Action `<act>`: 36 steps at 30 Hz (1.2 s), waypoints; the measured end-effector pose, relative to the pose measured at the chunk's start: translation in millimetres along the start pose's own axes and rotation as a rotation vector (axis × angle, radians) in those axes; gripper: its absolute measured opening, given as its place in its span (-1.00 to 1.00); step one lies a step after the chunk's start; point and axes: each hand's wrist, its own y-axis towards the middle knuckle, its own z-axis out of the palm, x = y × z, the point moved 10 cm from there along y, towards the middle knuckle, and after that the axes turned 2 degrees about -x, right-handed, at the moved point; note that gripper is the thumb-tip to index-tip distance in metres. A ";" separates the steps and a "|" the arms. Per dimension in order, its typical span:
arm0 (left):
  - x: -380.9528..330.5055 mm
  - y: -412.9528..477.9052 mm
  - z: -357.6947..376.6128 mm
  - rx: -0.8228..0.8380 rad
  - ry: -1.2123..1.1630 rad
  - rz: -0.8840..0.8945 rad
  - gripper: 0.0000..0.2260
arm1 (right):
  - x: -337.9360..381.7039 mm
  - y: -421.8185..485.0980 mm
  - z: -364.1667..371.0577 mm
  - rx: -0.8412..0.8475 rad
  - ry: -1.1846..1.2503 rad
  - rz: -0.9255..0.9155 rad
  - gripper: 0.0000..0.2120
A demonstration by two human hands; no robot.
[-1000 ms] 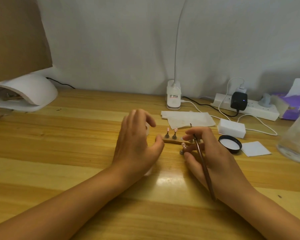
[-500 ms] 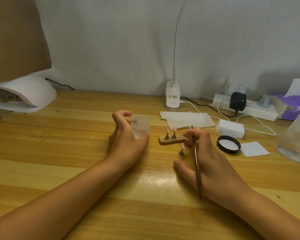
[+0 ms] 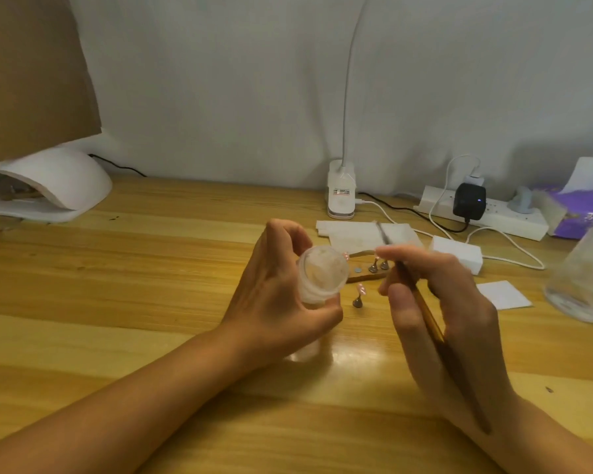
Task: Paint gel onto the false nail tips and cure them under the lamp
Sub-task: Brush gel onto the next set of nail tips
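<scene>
You are gripping the gel jar (image 3: 322, 273) in your left hand (image 3: 278, 295), with the thumb curling round its near side and the fingers wrapping over its far side. The jar is translucent and its mouth is facing up toward you. The blur is making it hard to tell whether its base is touching the table (image 3: 117, 285).

Your right hand (image 3: 459, 313) is holding the brush (image 3: 428, 319). The thumb and forefingers are pinching the shaft, the handle is running back across the hand toward your wrist, and the bristle end is pointing away from you over the white paper towel (image 3: 350, 234).

Between your hands, slightly farther away, the wooden holder (image 3: 363, 277) is lying on the table, its left end hiding behind the jar. Two nail tips on metal stands (image 3: 374, 267) are sitting at its right end, just beside your right fingertips. One more stand with a pink nail tip (image 3: 359, 295) is standing on the table by itself, just on the near side of the holder.

The white curing lamp (image 3: 52, 179) is sitting at the far left of the table, well apart from your hands. Along the far edge, the desk lamp base (image 3: 341, 193) and a power strip (image 3: 514, 222) are resting by the wall. A clear container (image 3: 586, 285) is standing at the right edge, blurred.
</scene>
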 end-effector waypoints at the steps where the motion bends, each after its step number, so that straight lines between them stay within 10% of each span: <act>1: -2.3 -0.2 2.2 0.020 -0.008 0.014 -0.42 | 7.8 -1.1 0.1 0.006 0.002 -0.065 -0.74; 36: -19.5 -4.5 10.9 0.084 0.060 0.187 -0.44 | -4.2 -2.7 11.0 0.066 0.073 0.024 -0.89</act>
